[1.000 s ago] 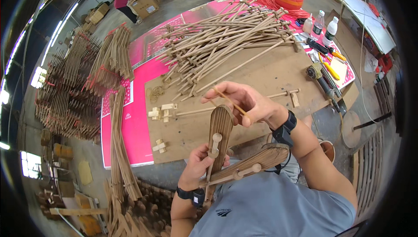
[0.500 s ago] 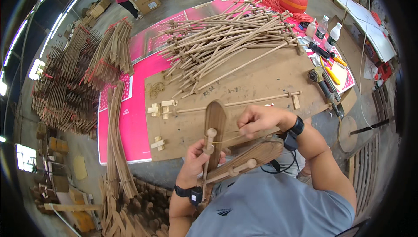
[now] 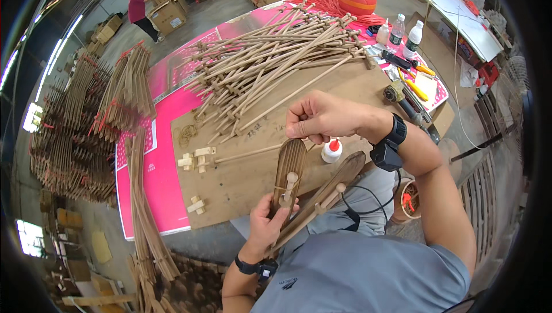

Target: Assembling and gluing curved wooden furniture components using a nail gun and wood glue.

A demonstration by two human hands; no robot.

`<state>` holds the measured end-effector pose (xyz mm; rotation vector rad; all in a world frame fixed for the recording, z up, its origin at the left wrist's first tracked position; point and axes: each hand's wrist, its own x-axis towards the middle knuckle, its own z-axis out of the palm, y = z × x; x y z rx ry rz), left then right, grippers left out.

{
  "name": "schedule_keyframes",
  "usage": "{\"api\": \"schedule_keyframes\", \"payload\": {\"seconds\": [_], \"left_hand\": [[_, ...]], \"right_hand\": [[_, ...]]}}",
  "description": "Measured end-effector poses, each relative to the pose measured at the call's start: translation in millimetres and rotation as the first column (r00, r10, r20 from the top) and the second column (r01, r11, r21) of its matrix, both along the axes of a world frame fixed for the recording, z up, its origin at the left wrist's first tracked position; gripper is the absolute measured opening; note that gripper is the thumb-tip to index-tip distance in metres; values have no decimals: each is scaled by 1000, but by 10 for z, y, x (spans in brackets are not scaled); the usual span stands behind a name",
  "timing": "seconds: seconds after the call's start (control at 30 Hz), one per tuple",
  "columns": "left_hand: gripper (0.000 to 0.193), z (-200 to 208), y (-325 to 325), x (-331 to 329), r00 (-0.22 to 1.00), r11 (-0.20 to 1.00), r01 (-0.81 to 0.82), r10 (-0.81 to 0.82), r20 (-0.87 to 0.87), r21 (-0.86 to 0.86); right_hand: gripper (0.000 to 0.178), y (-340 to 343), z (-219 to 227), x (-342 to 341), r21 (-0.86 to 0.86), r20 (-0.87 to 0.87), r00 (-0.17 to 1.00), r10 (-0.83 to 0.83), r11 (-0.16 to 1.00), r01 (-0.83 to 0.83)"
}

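My left hand [image 3: 267, 226] is closed around the lower part of a dark wooden slat [image 3: 289, 160] with a rounded end. Along that slat lies a pale dowel with a ball knob [image 3: 292, 178], and a thin yellowish band [image 3: 280, 188] crosses below the knob. A second rounded slat [image 3: 349, 168] slants away to the right, with another ball-ended dowel [image 3: 333, 195] against it. My right hand [image 3: 322, 116] is pinched at the first slat's tip; what its fingers hold is too small to make out. Just right of the tip stands a white bottle with a red cap [image 3: 332, 152].
A heap of thin wooden rods [image 3: 282, 60] covers the far board. Wooden blocks [image 3: 195, 159] sit at its left. Bottles [image 3: 413, 39], pliers [image 3: 417, 90] and a power tool [image 3: 402, 99] lie right. Bundled slats [image 3: 72, 134] stand left; a person [image 3: 138, 11] is far off.
My right hand has gone from beside the knob, where it drew the band out rightward, up to the slat's tip. The white bottle has come into sight. The whole view has shifted.
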<state>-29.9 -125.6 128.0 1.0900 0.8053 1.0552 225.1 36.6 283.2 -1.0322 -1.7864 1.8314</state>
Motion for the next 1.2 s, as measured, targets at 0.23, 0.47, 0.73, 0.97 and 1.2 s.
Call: {"api": "schedule_keyframes", "payload": {"seconds": [0.23,0.47,0.73,0.97,1.2], "left_hand": [[29,-5,54,137,982,995,-84,91,-165,52],[32,-173,134,179,962,993,-100,111,-251,57],[30,70,252,-348,979,977,-201,202,12,-67],[33,267,389,-567,970,969,-222,231,79,-109],[35,367,514,-143,979,982,-162,172,110,-95]], "right_hand": [[17,-246,-37,-100,846,91,972,-216,532,39],[22,-601,-223,-223,851,456,880,-131,354,-388],[17,-798,-294,208,932,-88,922,-377,295,210],[26,-995,-1423,37,173,123,992,17,984,-38],[49,-1197,-1784,-834,-76,-175,920,351,927,-368]]}}
